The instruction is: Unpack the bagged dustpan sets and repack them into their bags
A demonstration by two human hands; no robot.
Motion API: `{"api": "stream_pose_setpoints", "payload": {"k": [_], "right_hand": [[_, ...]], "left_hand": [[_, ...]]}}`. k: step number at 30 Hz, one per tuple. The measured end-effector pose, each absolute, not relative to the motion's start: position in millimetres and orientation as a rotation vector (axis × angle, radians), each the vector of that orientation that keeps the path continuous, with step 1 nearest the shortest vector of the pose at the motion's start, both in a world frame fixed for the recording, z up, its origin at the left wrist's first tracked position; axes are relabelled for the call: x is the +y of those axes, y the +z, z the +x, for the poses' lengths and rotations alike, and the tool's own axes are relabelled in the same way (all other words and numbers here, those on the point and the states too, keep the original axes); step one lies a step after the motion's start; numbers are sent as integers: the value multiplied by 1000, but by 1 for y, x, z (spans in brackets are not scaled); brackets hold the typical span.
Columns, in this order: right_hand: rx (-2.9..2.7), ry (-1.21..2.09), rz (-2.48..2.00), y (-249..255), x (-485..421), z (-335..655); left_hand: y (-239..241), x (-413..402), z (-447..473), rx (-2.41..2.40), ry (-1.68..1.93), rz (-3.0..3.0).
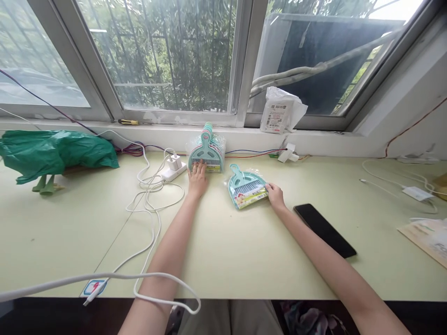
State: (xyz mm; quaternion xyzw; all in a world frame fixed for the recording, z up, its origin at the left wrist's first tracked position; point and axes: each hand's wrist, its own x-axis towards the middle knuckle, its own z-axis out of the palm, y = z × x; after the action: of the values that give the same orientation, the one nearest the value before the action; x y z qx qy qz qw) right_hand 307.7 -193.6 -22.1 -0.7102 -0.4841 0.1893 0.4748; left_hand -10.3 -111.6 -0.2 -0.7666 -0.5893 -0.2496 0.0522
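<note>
A stack of teal mini dustpan-and-brush sets in clear wrapping stands against the window ledge. My left hand lies on its front edge with fingers stretched over the lowest pack. A single wrapped teal dustpan set lies flat on the pale green table, just right of the stack. My right hand grips this pack at its right corner, fingers curled on the wrapping.
A black phone lies beside my right forearm. White cables and a charger block lie left of my left arm. A green plastic bag sits far left, a white packet on the sill, papers far right.
</note>
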Motion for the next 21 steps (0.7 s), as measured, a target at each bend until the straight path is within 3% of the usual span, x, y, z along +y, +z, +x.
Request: {"api": "stream_pose_setpoints", "payload": {"k": [7, 12, 16, 21], "right_hand": [[-1060, 857, -1491, -20, -242, 286], [-937, 933, -1364, -15, -245, 282], [-852, 897, -1285, -13, -241, 284], [-860, 838, -1275, -12, -241, 285]], "left_hand": [[6, -128, -10, -1720, -927, -2296], [8, -142, -3, -1841, -1534, -2377], [10, -149, 17, -2111, -2156, -2824], [20, -175, 40, -1960, -2093, -3517]]}}
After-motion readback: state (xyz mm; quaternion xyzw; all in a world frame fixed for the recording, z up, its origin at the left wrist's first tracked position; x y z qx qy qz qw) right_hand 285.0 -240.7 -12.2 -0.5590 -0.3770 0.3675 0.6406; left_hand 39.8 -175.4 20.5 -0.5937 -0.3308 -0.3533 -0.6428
